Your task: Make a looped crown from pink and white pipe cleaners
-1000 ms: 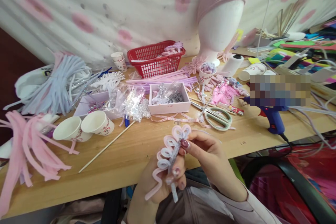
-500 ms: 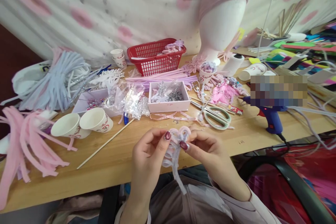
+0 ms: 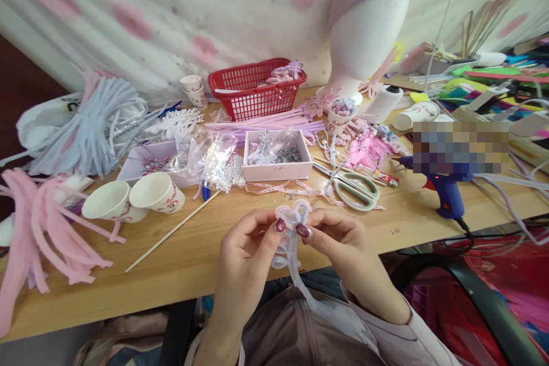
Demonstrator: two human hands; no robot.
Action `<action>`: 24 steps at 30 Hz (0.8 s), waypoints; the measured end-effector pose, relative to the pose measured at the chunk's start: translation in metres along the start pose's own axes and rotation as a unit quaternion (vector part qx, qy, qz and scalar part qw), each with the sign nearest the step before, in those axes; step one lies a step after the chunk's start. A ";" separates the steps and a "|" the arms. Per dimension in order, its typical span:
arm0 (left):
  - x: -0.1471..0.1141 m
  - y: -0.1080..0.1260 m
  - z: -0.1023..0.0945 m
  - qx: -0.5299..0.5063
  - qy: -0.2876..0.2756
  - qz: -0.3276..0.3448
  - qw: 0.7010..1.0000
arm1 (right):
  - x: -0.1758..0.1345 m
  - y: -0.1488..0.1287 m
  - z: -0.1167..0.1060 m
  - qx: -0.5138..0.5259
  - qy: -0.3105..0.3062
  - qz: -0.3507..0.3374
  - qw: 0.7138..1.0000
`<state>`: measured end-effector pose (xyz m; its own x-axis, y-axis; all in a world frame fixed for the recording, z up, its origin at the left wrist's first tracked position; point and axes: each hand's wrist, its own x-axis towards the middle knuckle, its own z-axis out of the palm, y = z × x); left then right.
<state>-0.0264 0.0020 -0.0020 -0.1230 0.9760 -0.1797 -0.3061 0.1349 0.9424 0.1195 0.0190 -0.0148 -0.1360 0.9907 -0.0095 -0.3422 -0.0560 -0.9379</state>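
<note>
Between my two hands, just over the table's front edge, is a pale pink and lilac piece of bent pipe cleaners (image 3: 293, 213), with curled loops at its top and side. A loose pale strip of it hangs down toward my lap. My left hand (image 3: 253, 246) pinches the piece from the left, thumb in front. From the right, my right hand (image 3: 338, 240) pinches it too, its thumb pressed near the middle below the top loops. The fingertips behind the piece are partly hidden. Beyond my hands lie scissors (image 3: 358, 191) with pale green handles and a pink measuring tape (image 3: 283, 187).
A white box (image 3: 278, 171) of silver pieces stands behind the tape, with a red basket (image 3: 261, 104) farther back. Left are paper cups (image 3: 156, 194), a wooden stick (image 3: 171, 233) and pink pipe cleaners (image 3: 55, 223). Right is a blue glue gun (image 3: 449, 194); a white mannequin head (image 3: 364, 34) stands behind.
Both thumbs have come slightly closer together on the piece. Its top loops show more fully, and the hanging strip now slants farther right. The whole view has shifted a little.
</note>
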 end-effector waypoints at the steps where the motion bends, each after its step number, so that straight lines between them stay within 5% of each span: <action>1: -0.001 0.000 0.000 0.000 -0.005 -0.001 1.000 | 0.000 0.000 0.000 0.002 -0.001 0.000 1.000; 8: -0.001 0.002 0.001 0.059 0.010 0.093 0.994 | 0.000 0.003 0.001 0.017 -0.009 0.043 0.999; 19: 0.001 0.004 -0.002 0.054 -0.004 0.088 0.995 | 0.004 0.007 -0.001 0.031 -0.009 0.040 0.999; 24: 0.002 0.005 -0.008 0.147 -0.011 0.121 0.982 | 0.003 0.005 0.000 0.038 -0.018 0.056 0.998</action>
<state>-0.0356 0.0028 0.0004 -0.1375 0.9885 0.0626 0.0152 -0.0611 0.9980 0.1172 0.0212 -0.0190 -0.2094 0.9727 -0.0998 -0.3920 -0.1770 -0.9028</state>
